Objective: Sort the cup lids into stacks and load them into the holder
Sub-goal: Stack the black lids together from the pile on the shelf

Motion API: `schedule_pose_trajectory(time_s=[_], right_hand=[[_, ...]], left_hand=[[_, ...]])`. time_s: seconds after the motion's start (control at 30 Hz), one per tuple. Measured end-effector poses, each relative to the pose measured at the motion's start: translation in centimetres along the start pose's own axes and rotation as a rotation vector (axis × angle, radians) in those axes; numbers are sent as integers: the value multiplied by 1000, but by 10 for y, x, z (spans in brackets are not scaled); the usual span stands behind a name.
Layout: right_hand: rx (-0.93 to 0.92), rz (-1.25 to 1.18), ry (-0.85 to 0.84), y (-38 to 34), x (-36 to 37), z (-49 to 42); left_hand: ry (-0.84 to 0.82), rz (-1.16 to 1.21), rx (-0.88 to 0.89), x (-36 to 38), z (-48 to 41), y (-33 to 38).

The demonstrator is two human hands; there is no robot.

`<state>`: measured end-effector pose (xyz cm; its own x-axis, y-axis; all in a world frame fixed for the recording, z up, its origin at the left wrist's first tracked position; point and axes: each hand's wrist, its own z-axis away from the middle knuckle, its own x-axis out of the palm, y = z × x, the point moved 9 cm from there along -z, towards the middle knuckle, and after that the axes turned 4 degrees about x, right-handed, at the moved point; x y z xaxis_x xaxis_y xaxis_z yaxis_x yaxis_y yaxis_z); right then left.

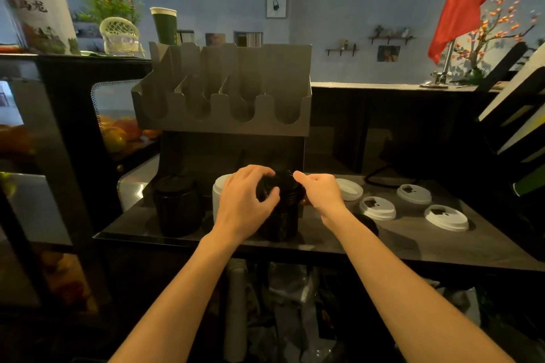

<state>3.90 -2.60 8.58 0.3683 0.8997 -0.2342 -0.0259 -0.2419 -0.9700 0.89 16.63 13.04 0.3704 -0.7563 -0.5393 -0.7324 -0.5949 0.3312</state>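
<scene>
Both hands met on the tall black stack [280, 221] standing near the counter's [413, 247] front edge, at mid-length. The left hand [244, 200] curled over its top, gripping. The right hand [320, 193] bent round the right side; whether it pinched the rim could not be told. A white stack [219, 186] stood just beside the left hand, and a second black stack [177, 209] stood toward the left corner. Loose white lids [377, 208] lay toward the right edge, and a single black lid [367, 222] lay under the right forearm. The holder [224, 115] at the back edge showed bare slots.

Probable hazards: uneven squeezing could buckle the column mid-height and spill lids over the front edge. A wide left elbow could topple the white stack, and the forearm could sweep the black lid.
</scene>
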Motion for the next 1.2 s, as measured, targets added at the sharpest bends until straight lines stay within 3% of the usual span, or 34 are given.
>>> schedule_pose_trajectory(time_s=[0.17, 0.33, 0.57, 0.87, 1.2], right_hand=[[-76, 219, 100, -6, -3, -2], [-16, 339, 26, 4, 10, -8], [-86, 254, -57, 4, 19, -8], [-165, 182, -47, 11, 16, 3], [-103, 242, -37, 0, 10, 6]], left_hand=[[-215, -234, 54, 24, 2, -9], [-166, -278, 50, 27, 6, -17], [-174, -298, 35, 26, 7, -21], [-157, -260, 18, 22, 9, -14], [-197, -303, -37, 19, -11, -4]])
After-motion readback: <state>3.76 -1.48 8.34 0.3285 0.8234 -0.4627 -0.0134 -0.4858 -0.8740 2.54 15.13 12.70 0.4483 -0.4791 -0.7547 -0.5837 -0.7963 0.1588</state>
